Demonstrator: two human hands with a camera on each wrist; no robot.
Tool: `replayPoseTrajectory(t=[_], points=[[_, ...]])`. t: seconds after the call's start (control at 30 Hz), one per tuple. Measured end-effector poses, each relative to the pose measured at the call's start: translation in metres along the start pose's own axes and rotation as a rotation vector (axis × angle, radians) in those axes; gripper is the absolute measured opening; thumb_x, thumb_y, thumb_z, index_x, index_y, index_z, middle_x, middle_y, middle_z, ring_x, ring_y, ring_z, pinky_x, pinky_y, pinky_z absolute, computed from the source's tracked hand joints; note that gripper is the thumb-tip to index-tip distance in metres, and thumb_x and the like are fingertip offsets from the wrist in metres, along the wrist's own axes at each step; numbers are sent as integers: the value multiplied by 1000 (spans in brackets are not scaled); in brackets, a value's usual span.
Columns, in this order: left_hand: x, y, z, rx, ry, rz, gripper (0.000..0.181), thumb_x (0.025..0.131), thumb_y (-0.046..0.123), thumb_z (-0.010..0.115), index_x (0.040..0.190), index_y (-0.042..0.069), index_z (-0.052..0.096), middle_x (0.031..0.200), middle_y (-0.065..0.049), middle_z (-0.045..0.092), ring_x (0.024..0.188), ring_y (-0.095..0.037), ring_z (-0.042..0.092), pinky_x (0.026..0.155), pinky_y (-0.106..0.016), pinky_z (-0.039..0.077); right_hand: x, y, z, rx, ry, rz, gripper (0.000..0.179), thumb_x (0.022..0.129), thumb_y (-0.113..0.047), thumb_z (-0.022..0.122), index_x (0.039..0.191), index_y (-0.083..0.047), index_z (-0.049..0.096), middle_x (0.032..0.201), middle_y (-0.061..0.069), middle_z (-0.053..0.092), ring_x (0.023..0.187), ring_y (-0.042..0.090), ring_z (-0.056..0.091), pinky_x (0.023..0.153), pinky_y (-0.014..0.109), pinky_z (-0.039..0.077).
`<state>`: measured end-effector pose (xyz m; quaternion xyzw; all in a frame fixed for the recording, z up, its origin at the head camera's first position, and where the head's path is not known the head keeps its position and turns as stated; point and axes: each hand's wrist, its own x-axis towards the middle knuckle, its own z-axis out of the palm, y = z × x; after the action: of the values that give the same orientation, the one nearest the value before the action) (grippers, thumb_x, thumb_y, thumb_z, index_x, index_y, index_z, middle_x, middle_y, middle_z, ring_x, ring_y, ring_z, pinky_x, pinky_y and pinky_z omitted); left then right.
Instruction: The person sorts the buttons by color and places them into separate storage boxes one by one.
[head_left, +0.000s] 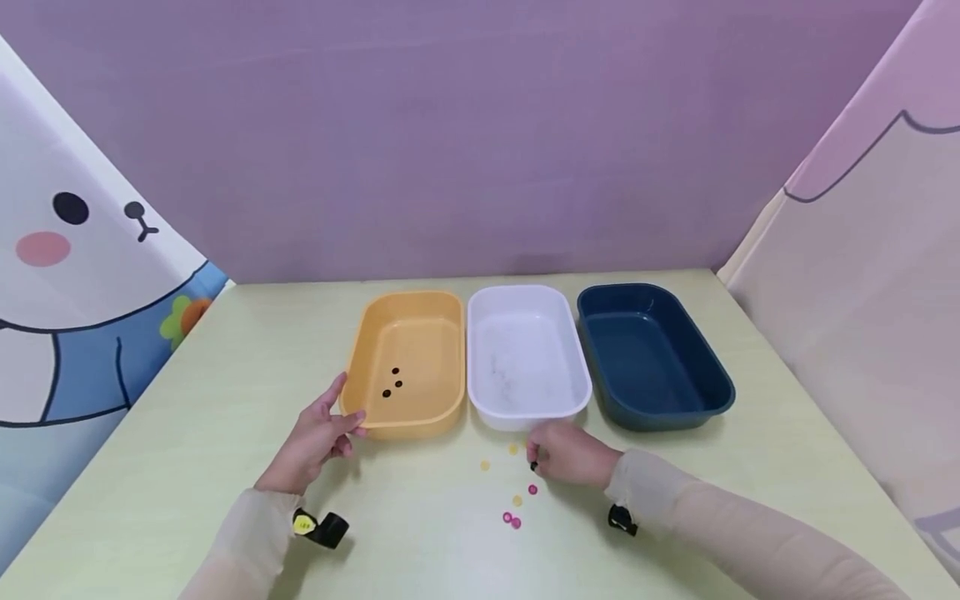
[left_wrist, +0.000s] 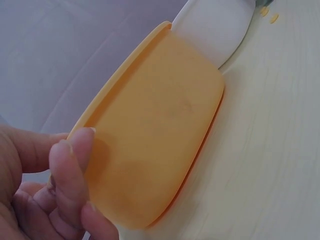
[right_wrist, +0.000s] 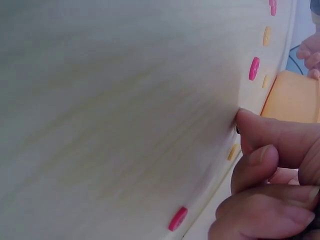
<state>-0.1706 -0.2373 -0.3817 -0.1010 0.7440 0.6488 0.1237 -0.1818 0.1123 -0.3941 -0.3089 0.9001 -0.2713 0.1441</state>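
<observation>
My left hand [head_left: 318,437] grips the near left corner of a yellow tray [head_left: 405,427], its fingers at the rim in the left wrist view. Several small black buttons, one of them a black button [head_left: 387,393], lie inside that tray. In front of the white tray [head_left: 528,408], my right hand [head_left: 566,454] pinches a black button [head_left: 533,467] low at the tabletop; the fingertips mostly hide it in the right wrist view. Left of this hand are scattered a pink button [head_left: 532,489], a yellow button [head_left: 517,501] and several others.
A dark blue tray [head_left: 667,421] stands right of the white one, all in a row on the pale table [head_left: 420,533]. Behind rises a purple backdrop [head_left: 480,150]. Printed cloth panels [head_left: 90,292] flank both sides. One pink button [right_wrist: 178,219] lies below the right fingers in the right wrist view.
</observation>
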Motion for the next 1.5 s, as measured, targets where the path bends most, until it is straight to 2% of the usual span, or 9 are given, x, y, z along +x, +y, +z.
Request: replayPoseTrajectory(t=[0.33, 0.8, 1.23, 1.5], points=[[0, -2, 0, -37, -16, -2, 78, 97, 3, 52, 155, 19, 2, 65, 5, 65, 45, -6, 49, 50, -19, 43, -4, 1, 1, -17, -39, 72, 17, 75, 6, 70, 75, -9, 62, 77, -5, 57, 74, 14, 48, 70, 31, 44], [2, 2, -1, -38, -5, -3, 79, 97, 3, 53, 155, 19, 3, 64, 3, 65, 45, -7, 50, 50, -19, 44, -7, 6, -3, 3, -46, 64, 14, 78, -3, 70, 70, -11, 63, 72, -8, 57, 68, 10, 49, 67, 30, 44], [3, -2, 1, -38, -29, 2, 79, 97, 4, 53, 155, 22, 2, 66, 6, 66, 45, -6, 50, 50, -19, 43, -9, 10, -6, 134, -31, 54, 11, 80, -1, 66, 71, -8, 66, 66, -7, 57, 59, 8, 48, 58, 24, 42], [3, -4, -4, -9, -23, -13, 79, 98, 8, 53, 155, 26, 1, 67, 8, 66, 47, -6, 48, 49, -19, 39, -7, 4, -7, 227, -39, 52, 13, 83, -7, 65, 72, -10, 69, 58, -10, 48, 55, 5, 41, 55, 20, 34]])
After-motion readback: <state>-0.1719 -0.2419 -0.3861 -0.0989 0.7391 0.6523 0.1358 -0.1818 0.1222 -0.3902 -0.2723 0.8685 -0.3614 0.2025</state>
